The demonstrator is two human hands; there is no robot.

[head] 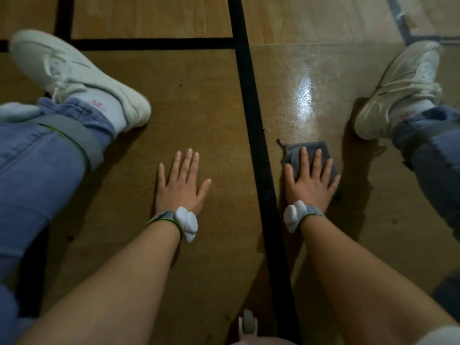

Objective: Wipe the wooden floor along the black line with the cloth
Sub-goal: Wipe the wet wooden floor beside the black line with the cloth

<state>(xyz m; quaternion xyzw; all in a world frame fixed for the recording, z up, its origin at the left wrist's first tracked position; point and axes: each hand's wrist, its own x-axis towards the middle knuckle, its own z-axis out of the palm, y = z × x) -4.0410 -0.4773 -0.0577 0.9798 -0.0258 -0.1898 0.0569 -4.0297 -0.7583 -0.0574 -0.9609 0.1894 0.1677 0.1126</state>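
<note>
Much of the grey cloth (293, 151) is being hidden under the right hand (311, 185); a small pale obj. (247, 324) is being cut off at the bottom edge, unidentifiable. White sneakers (74, 75) are being kept at both sides. The left hand (180, 185) is being pressed flat, fingers spread, on the wooden floor (199, 108) left of the black line (254, 120). The cloth, rumpled w/ one corner sticking up, is being pressed by straight fingers just right of the line, below a wet streak (305, 95).

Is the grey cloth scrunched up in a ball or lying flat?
Lying flat. The right hand presses the cloth against the floor with straight fingers; only one corner curls up.
</note>
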